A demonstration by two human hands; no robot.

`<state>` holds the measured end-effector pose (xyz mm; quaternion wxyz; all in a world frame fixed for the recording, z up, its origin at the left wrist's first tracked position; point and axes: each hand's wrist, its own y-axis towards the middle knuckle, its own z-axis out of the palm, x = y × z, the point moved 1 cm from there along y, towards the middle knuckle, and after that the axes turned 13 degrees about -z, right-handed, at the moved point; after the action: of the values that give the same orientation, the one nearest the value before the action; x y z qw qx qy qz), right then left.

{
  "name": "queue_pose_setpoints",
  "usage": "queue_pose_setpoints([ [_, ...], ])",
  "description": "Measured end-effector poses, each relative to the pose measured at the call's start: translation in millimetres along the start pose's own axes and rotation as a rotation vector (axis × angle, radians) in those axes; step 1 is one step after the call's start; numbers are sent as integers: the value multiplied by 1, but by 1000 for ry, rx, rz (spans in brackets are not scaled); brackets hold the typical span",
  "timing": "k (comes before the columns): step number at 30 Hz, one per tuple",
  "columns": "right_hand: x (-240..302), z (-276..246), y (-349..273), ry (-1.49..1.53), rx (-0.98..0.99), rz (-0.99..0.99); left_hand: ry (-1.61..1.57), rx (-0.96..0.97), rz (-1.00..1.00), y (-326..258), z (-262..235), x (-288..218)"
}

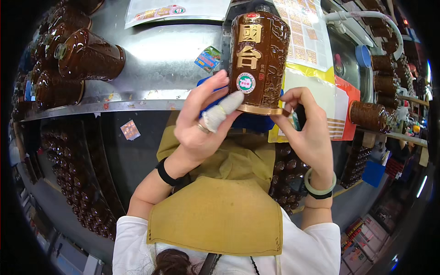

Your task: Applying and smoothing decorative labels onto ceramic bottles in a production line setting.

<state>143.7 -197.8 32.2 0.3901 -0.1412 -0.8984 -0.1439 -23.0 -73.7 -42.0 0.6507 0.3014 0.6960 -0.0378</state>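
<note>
A dark brown glazed bottle (270,59) with raised gold characters and a copper-coloured base band lies on its side on the bench, neck pointing away from me. On its face near the base sits a round green-and-white sticker (246,83). My left hand (201,114) has its fingers stretched out; a white-wrapped finger presses at the sticker's lower edge. At the right end of the base, my right hand (307,126) grips the bottle's rim between thumb and index finger. Blue cloth or padding (254,123) shows beneath the bottle, partly hidden by my hands.
Several brown bottles (91,55) stand or lie at the left of the metal bench (160,68). Sheets of gold stickers (298,32) lie behind at the right, near a red-and-yellow folder (346,101). A small colourful card (207,59) lies left of the bottle. Racks of bottles (78,178) stand below.
</note>
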Motion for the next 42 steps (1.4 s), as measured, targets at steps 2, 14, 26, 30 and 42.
queue_pose_setpoints([
  [2, 13, -15, 4, -71, 182, 54, -148, 6, -31, -5, -2, 12],
  [14, 53, -31, 16, 37, 108, -31, 127, -3, 218, 0, -4, 9],
  [26, 12, -25, 3, 28, 115, 65, 242, 7, 237, -5, -1, 11],
  [30, 3, -21, 3, 63, 104, 65, 296, 41, 279, -4, -1, 8],
  [42, -1, -13, 4, 114, 100, 42, 133, -33, 277, 9, 9, -3],
])
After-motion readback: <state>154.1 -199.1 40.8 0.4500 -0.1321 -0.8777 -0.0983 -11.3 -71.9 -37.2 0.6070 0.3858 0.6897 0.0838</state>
